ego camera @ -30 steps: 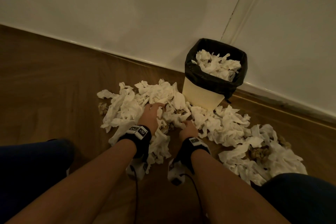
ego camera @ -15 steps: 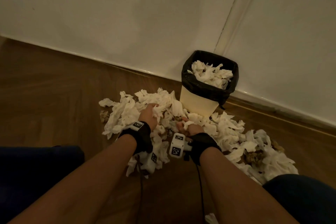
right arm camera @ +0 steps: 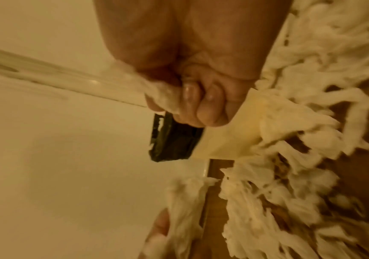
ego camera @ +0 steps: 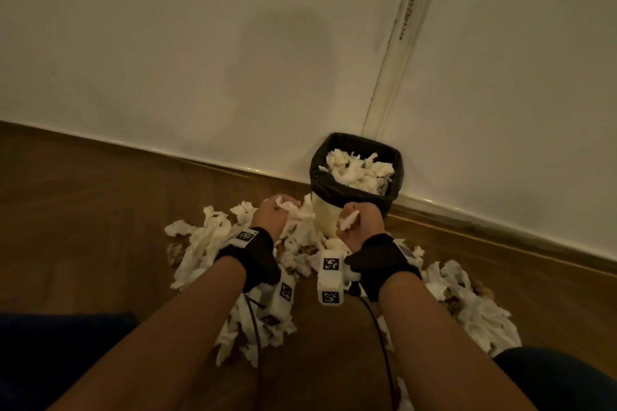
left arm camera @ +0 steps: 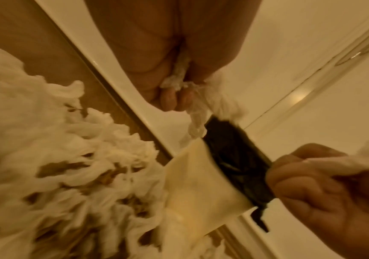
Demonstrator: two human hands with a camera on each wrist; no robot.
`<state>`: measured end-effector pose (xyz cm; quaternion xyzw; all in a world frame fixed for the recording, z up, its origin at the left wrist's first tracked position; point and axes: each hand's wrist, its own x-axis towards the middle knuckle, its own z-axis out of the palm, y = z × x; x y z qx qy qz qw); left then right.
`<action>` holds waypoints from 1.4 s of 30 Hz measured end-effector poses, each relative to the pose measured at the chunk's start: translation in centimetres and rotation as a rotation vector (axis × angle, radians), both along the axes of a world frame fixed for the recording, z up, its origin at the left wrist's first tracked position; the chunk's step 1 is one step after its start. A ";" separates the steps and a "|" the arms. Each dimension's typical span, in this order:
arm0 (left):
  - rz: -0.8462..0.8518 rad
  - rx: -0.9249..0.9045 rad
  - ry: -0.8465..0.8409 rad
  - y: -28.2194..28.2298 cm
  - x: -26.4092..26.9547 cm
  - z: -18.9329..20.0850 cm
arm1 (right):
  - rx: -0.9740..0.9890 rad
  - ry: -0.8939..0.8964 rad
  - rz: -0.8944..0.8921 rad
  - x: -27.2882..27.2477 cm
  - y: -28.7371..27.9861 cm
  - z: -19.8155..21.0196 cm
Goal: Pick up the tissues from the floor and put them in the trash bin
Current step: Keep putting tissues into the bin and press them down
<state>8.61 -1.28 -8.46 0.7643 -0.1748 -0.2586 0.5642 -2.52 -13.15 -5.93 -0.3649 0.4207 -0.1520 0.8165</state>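
Underfoot, a brown wood floor (ego camera: 83,217) meets a pale wall (ego camera: 167,60) along a white skirting, and a vertical trim strip (ego camera: 400,60) runs up the wall just behind the bin (ego camera: 325,210). That bin stands against the wall, cream-sided with a black liner folded over its rim, and white tissues already lie heaped inside it. Loose tissues (ego camera: 203,240) sprawl across the floor in front of it and off to the right, some touching its base. Both hands hover above the pile, just short of the bin: the left hand (ego camera: 269,214) has its fingers curled tight round a wad (ego camera: 290,205), and the right hand (ego camera: 362,223) is fisted round another wad (ego camera: 347,218), a strip of it poking out by the thumb. Compared with half a second ago, both hands have risen off the heap, each carrying its clump, and moved closer to the bin; the head view has tipped up, showing more wall.
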 end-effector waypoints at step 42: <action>-0.722 0.785 -1.047 -15.5 3.3 2.6 | -1.283 0.725 0.525 4.8 -9.6 0.5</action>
